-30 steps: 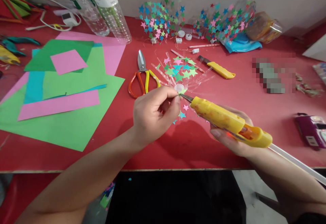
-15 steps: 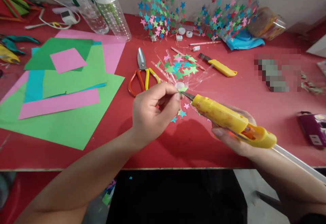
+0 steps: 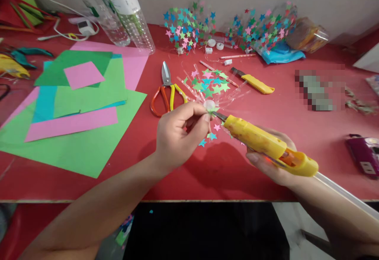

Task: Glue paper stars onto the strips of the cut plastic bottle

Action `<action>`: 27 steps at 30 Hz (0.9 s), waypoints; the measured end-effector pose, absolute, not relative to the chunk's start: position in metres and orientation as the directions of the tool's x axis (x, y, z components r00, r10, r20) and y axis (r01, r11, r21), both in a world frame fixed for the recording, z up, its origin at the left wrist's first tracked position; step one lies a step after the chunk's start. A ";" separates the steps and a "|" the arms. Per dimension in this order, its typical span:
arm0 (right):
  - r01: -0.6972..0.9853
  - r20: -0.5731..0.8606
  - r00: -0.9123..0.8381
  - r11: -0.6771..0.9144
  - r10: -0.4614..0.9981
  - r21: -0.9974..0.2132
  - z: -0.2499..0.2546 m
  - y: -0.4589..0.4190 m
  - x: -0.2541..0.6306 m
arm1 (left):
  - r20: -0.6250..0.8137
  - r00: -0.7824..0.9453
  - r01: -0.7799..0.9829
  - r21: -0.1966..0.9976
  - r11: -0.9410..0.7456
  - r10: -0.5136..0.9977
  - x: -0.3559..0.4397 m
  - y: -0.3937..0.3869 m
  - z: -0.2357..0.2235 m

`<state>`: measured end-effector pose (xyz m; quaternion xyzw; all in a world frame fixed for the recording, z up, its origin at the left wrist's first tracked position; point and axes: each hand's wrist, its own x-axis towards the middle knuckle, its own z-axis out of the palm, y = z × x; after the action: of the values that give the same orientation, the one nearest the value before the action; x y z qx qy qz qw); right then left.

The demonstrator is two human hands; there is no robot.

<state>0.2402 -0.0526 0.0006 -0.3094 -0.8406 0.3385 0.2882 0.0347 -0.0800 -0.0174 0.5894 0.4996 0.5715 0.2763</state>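
Note:
Between thumb and forefinger, my left hand (image 3: 180, 135) pinches a small green paper star (image 3: 212, 110), mostly hidden by the fingertips. My right hand (image 3: 269, 165) is wrapped round a yellow hot glue gun (image 3: 256, 133), its metal tip touching or very close to the star. A long clear glue stick (image 3: 346, 195) sticks out of the gun's back. Just beyond the fingertips lies a bundle of clear plastic strips (image 3: 192, 88) fanning out from a round white centre (image 3: 209, 104), with green, blue and pink stars (image 3: 208, 82) on it. More stars show below my fingers.
Scissors (image 3: 166, 90) with red and yellow handles lie beside my left hand. A yellow box cutter (image 3: 257, 83) rests beyond the glue gun. Coloured paper sheets (image 3: 112, 149) cover the left side. Plastic bottles (image 3: 130, 19) and star-covered pieces (image 3: 183, 27) stand at the back.
Both hands hold nearly the same pose, with the glue gun tip staying at the star. The whole view shifts slightly as the camera moves.

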 end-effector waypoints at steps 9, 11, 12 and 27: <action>0.336 0.313 -0.658 0.640 0.684 -0.691 0.000 -0.052 0.239 | 0.388 -0.146 0.281 0.898 -0.338 0.910 0.035 -0.080 -0.016; 0.344 0.315 -0.656 0.642 0.686 -0.685 0.000 -0.053 0.239 | 0.392 -0.147 0.279 0.897 -0.342 0.908 0.035 -0.080 -0.016; 0.347 0.311 -0.653 0.639 0.690 -0.687 0.001 -0.053 0.239 | 0.395 -0.148 0.279 0.896 -0.345 0.907 0.035 -0.080 -0.016; 0.333 0.357 -0.672 0.695 0.649 -0.638 -0.002 -0.051 0.239 | 0.396 -0.157 0.303 0.891 -0.337 0.905 0.035 -0.080 -0.017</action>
<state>0.2390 -0.0511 -0.0021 -0.2812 -0.8730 0.2714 0.2918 0.0349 -0.0802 -0.0170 0.5918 0.5102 0.5642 0.2666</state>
